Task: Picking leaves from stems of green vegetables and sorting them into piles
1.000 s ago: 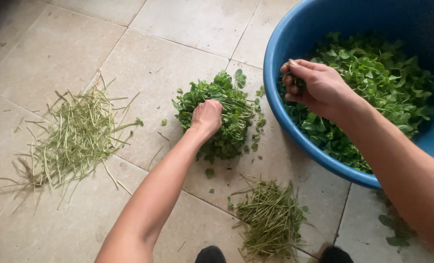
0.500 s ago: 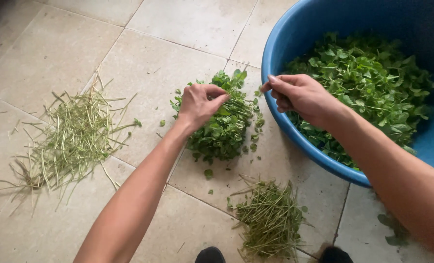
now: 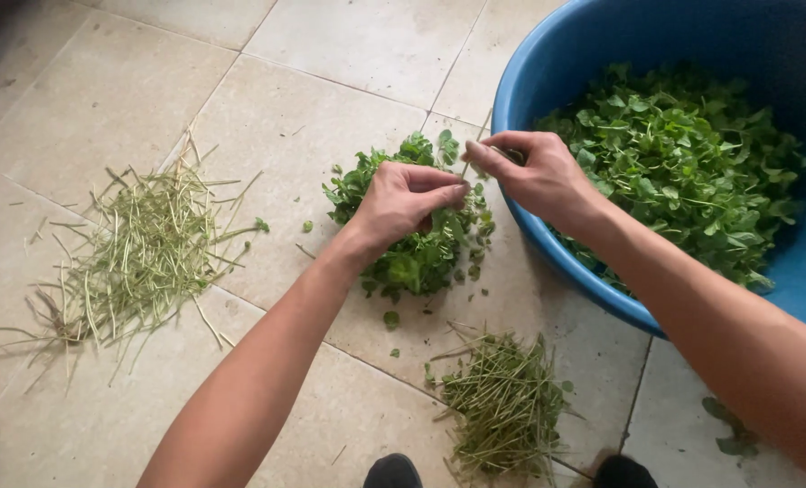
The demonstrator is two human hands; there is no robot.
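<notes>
Seen from above, a person is crouching over a pale tiled floor, working with leafy green herbs. The left hand and the right hand are meeting just above a small heap of picked leaves on the floor, both pinched narrow around one thin herb sprig held between their fingertips. The sprig is hanging over the gap between the leaf heap and the rim of a big blue basin, which is holding a large mass of leafy greens. Two piles of bare stems are lying on the floor: a loose, scattered one well to the left and a tighter one near the person's dark shoes. The likely slip here is sorting going astray: a plucked leaf could be dropping onto the tiles or among the stems, or a tough stem landing in the leaf heap, since the piles have no borders. A hard tug could also be snapping the sprig and bruising leaves.
</notes>
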